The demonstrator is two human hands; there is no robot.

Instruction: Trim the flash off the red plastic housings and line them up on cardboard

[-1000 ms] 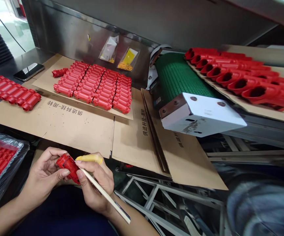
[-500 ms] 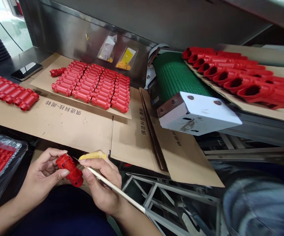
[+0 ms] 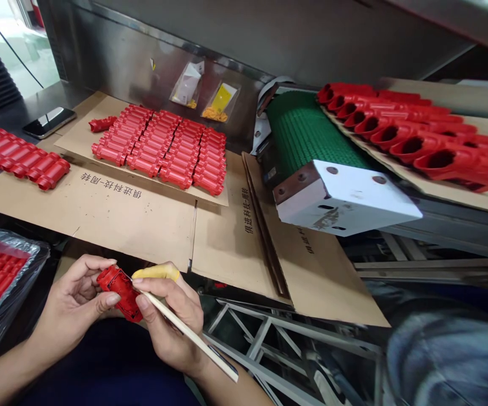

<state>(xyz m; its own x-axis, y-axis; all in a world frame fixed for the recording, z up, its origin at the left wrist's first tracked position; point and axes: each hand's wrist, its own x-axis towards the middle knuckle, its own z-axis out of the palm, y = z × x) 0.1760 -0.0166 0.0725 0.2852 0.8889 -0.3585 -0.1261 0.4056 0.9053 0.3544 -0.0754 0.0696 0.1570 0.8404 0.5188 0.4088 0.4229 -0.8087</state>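
Red tubular part: I have this piece (image 3: 119,290) just above my lap, nearer me than the cardboard's front edge; it leans, its upper end toward my left and its lower end toward my right.
Its look: saturated red, apparently plastic, short and stout, with a rounded collar at the upper end; thin dark lines trace an angular outline down the face turned up to me. The finer detail is too small to tell.
Left fingers: my left hand (image 3: 71,300) pinches the part near its upper end, thumb on the near side and fingers curled behind.
Right fingers: my right hand (image 3: 175,320) closes pen-fashion around a slim, pale-handled tool (image 3: 189,334), and my thumb tip sits at the part's right side.
Tool tip: narrow, right by the part's edge; I cannot tell whether it touches.
Yellow finger cover: it sleeves one finger (image 3: 159,272) of my right hand.
Cardboard ahead: similar red parts (image 3: 159,148) lie in close rows on a sheet (image 3: 68,141) beyond my hands.
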